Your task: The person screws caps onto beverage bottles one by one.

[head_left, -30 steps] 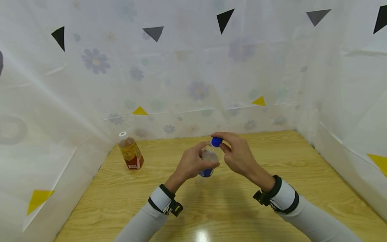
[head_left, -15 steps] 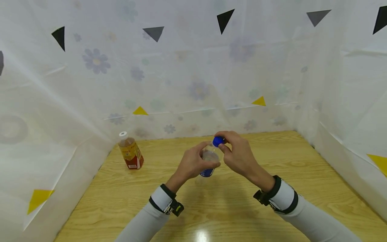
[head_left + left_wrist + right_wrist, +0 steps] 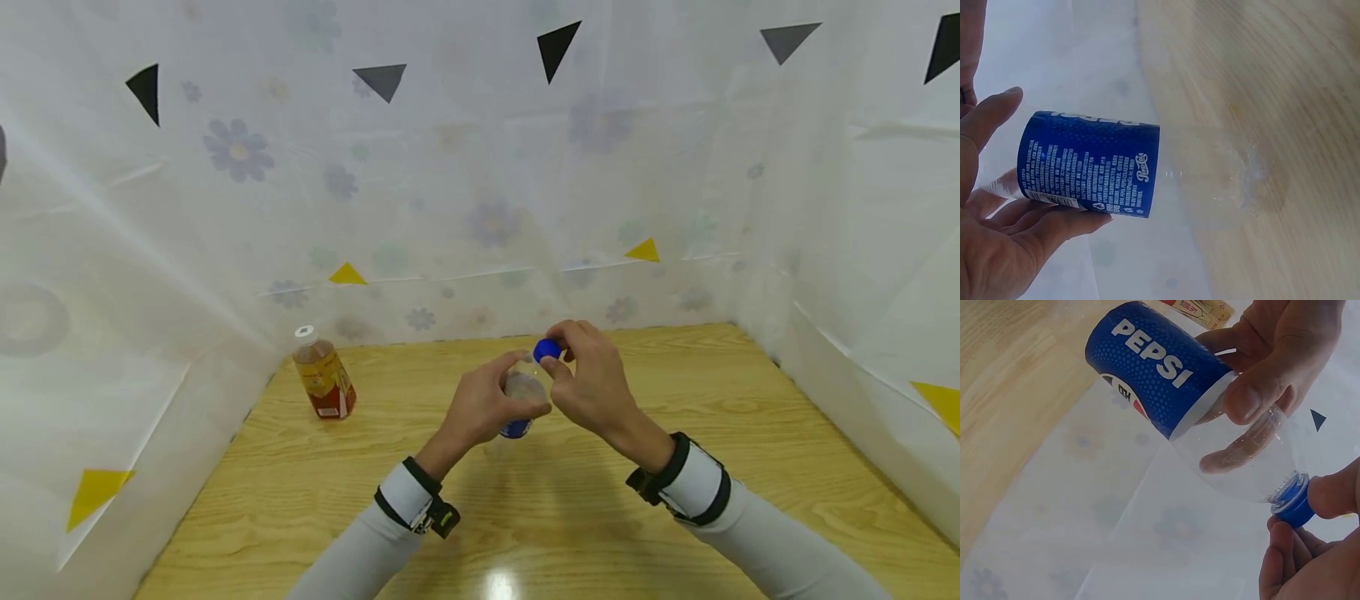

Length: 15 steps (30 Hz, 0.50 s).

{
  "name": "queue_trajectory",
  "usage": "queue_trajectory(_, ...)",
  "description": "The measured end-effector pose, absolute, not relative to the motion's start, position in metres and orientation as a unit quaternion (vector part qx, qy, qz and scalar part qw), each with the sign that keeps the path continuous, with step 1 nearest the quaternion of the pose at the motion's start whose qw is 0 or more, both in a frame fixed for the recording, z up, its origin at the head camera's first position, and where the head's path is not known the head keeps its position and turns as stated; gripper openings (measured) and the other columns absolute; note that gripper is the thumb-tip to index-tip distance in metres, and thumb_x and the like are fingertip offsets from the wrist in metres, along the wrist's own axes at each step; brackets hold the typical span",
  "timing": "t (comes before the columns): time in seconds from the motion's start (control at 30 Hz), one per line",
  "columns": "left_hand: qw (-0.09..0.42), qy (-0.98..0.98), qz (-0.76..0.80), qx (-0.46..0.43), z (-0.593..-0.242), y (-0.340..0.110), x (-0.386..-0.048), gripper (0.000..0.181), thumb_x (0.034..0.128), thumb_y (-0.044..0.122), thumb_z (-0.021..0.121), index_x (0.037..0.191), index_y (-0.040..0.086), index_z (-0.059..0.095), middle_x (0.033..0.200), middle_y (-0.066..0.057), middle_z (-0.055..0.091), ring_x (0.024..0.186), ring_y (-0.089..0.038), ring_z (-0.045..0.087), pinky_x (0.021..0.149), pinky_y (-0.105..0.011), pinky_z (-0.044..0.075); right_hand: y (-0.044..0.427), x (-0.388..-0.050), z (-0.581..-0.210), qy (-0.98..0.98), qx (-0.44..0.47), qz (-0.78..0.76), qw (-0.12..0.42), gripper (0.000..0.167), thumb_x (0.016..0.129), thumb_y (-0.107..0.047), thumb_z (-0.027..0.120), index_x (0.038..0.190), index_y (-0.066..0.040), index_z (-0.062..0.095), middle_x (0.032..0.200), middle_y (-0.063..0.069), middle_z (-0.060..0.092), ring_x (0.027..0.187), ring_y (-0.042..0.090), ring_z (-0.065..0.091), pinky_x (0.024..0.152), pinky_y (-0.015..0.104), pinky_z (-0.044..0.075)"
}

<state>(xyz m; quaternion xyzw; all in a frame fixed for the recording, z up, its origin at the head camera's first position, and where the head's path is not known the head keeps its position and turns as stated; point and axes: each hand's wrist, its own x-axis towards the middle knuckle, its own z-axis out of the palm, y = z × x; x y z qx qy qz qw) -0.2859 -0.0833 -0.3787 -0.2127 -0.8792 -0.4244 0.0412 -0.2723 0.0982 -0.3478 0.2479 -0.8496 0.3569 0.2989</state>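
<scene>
A clear plastic Pepsi bottle (image 3: 1160, 369) with a blue label is held up over the table in my left hand (image 3: 483, 402). The thumb and fingers curl round the bottle's upper part, above or at the label's edge. Its lower end (image 3: 1229, 175) is see-through, and no drink shows inside. At the bottle's mouth, the thumb and fingertips of my right hand (image 3: 596, 387) pinch the blue cap (image 3: 1294, 509). In the right wrist view the cap sits at the clear threaded neck (image 3: 1286, 487); whether it is still screwed on, I cannot tell.
A bottle of amber drink (image 3: 326, 379) with a white cap and yellow-red label stands at the table's back left. The wooden table (image 3: 510, 517) is enclosed by pale flowered sheeting (image 3: 465, 183) at the back and sides.
My right hand has shifted slightly right, its fingers turning with the blue cap, which now looks more tilted. The left hand keeps its grip on the bottle and drifts slightly right.
</scene>
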Motion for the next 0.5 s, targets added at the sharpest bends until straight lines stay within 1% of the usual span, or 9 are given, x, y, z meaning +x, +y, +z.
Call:
queue_trajectory(0.17,0.037,-0.879,-0.423,-0.217,-0.3796,-0.0831,-0.286,0.071,0.0813,0.042,0.085,0.144,0.026,0.056,0.104,-0.008,0.072,0.085,-0.017,0.067,0.066,-0.03,0.055,0.0986,-0.2714,-0.3492,-0.844,0.246,0.357,0.315,0.017,0.088,-0.003,0.071,0.104,0.001,0.065,0.094,0.015,0.065,0.081,0.03,0.059,0.071,0.039,0.046)
queue_trajectory(0.3,0.026,-0.878,-0.427,-0.215,-0.3788,-0.0848,-0.2873,0.068,0.0818,0.04,0.085,0.142,0.027,0.056,0.102,-0.009,0.072,0.084,-0.018,0.068,0.066,-0.031,0.055,0.0992,-0.2715,-0.3489,-0.847,0.251,0.35,0.311,0.018,0.09,-0.004,0.072,0.107,0.001,0.065,0.096,0.016,0.065,0.085,0.031,0.06,0.074,0.042,0.047)
queue_trajectory(0.43,0.018,-0.879,-0.428,-0.21,-0.3774,-0.0864,-0.2879,0.068,0.0813,0.041,0.085,0.141,0.028,0.057,0.102,-0.009,0.072,0.085,-0.018,0.067,0.066,-0.032,0.055,0.1,-0.2685,-0.3449,-0.856,0.257,0.345,0.286,0.03,0.092,-0.005,0.071,0.121,0.001,0.065,0.105,0.017,0.067,0.096,0.034,0.062,0.083,0.049,0.05)
queue_trajectory(0.5,0.015,-0.878,-0.43,-0.212,-0.3766,-0.0868,-0.2876,0.068,0.0812,0.041,0.085,0.141,0.027,0.057,0.103,-0.009,0.072,0.086,-0.018,0.068,0.067,-0.032,0.055,0.1001,-0.2663,-0.3415,-0.861,0.265,0.339,0.272,0.035,0.094,-0.004,0.069,0.128,0.0,0.064,0.114,0.017,0.069,0.105,0.036,0.063,0.089,0.053,0.052)
